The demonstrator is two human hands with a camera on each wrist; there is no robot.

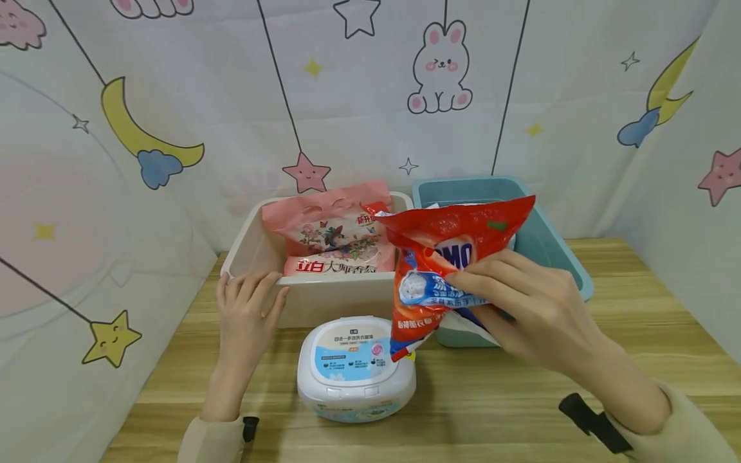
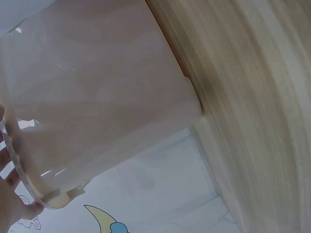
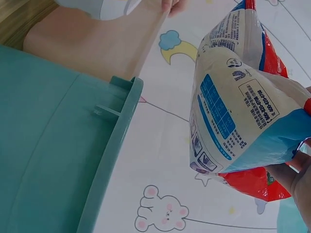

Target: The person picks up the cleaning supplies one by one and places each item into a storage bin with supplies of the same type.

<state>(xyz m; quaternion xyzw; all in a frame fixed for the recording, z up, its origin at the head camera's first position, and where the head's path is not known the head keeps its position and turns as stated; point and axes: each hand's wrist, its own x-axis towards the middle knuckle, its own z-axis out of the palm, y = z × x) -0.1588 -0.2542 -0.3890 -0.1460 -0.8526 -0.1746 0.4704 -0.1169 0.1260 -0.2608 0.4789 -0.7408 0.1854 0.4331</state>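
My right hand (image 1: 521,302) grips a red OMO laundry detergent bag (image 1: 457,225) and holds it up in front of the teal bin. Its white and blue printed back (image 3: 233,111) shows in the right wrist view. The fingers of my left hand (image 1: 249,308) lie over the front rim of the cream bin (image 1: 341,289), near its left corner, with the thumb at the rim. Inside that bin stands a pink detergent bag (image 1: 336,238) with a floral print. A white lidded tub (image 1: 356,373) with a blue label sits in front of the cream bin, below the OMO bag.
The teal bin (image 1: 556,244) stands right of the cream bin, partly hidden by the OMO bag; something white shows inside it. Both stand on a wood-grain table (image 1: 492,411). A white curtain (image 1: 359,96) printed with stars, moons and a rabbit hangs behind and at both sides.
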